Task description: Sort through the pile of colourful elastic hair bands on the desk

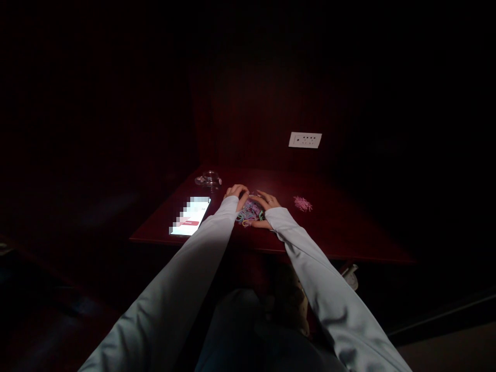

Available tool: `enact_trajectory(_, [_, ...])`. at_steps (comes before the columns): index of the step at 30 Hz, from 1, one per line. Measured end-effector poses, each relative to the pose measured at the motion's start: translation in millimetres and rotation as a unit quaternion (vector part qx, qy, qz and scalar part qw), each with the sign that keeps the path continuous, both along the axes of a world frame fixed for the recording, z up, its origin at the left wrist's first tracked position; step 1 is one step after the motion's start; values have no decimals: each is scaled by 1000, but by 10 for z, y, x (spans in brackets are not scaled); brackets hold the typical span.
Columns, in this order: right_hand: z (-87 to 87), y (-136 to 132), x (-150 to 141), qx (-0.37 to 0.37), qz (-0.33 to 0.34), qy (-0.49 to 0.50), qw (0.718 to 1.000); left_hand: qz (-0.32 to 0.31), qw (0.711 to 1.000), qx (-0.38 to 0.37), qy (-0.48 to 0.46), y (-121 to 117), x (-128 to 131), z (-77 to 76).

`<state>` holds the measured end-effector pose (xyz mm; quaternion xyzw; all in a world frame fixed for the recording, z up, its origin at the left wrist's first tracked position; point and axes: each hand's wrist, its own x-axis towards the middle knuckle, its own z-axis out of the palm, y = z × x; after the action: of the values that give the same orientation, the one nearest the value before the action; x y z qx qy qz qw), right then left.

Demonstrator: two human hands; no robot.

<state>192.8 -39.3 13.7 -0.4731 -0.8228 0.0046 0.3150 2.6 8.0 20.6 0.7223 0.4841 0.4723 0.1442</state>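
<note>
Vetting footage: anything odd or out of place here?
The phone on the table's left: coarse blocks cover part of its screen and overrun its edge, likely image masking, not damage. Pink strands lie apart from multicoloured strands; neither heap looks spilled.

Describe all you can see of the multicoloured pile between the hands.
The multicoloured pile is a loose, tangled heap of thin strands, mostly purple and lilac, with blue, green and yellowish-orange bits. They look flexible, but their material is unclear. It lies on the dark red table, near the front edge. The left hand is at its left side; the right hand curves around its right, thumb along the near side. Fingers partly hide it.
</note>
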Motion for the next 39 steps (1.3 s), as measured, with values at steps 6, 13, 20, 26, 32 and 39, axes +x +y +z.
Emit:
enact_trajectory(6, [-93,191,79,-49,20,41,998,-13,1000,-22,12,20,-3,5])
enact_trajectory(13, [-167,352,130,-22,35,90,995,-52,998,-29,1,95,24,-56])
enact_trajectory(20, [-87,317,152,-22,-35,118,992,-78,996,-35,-9,137,53,-138])
enact_trajectory(26, [-35,226,150,-26,-86,185,979,-69,997,-35,-9,141,44,-157])
enact_trajectory(32, [-21,235,132,-50,-93,278,955,-91,995,-41,21,116,0,-185])
enact_trajectory(39, [-22,252,124,-45,-93,321,941,-129,990,-48,15,165,-46,-192])
